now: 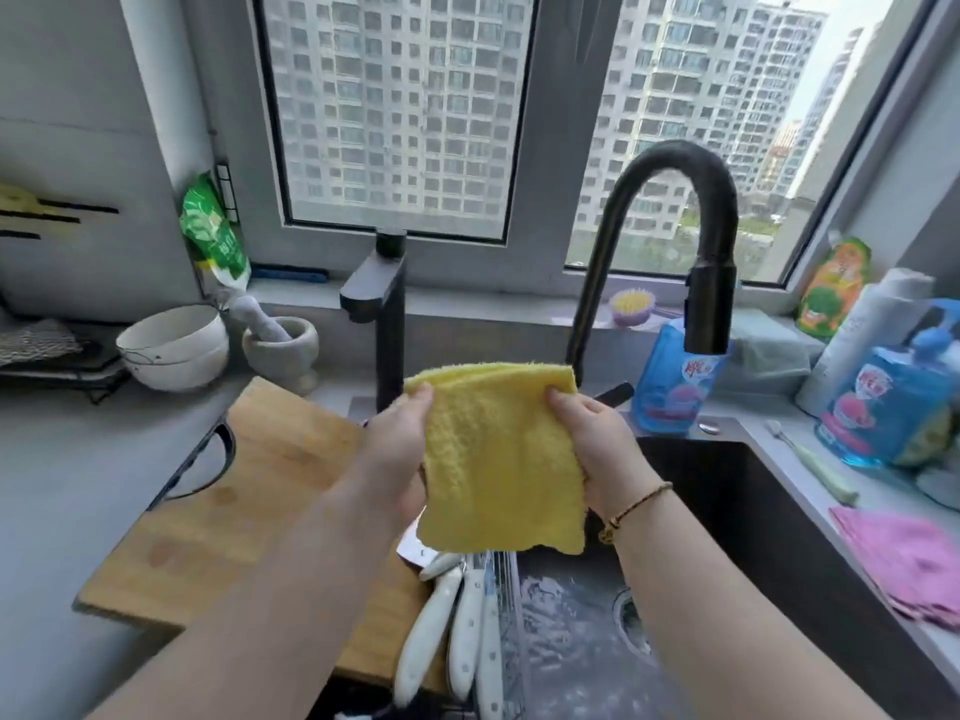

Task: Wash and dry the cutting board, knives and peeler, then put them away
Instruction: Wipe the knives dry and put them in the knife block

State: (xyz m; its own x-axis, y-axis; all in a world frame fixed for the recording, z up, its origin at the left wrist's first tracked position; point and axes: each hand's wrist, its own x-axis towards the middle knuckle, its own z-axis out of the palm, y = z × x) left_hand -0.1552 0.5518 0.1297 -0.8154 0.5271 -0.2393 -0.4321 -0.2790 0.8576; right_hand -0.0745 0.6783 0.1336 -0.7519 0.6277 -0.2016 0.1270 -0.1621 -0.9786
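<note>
The rectangular light-brown wooden cutting board with a black loop handle lies flat on the grey surface, its right end at the dark sink. Several white-handled knives lie side by side there, blades mostly hidden behind a yellow cloth.

- We face a grey-framed left window and a right window, with daylight coming through both.
- Outside we see pale high-rise apartment blocks.
- A grey sill runs beneath the windows.
- A plain grey wall stands at left.
- A grey countertop surrounds a dark sink, and a black gooseneck faucet stands behind it.
</note>
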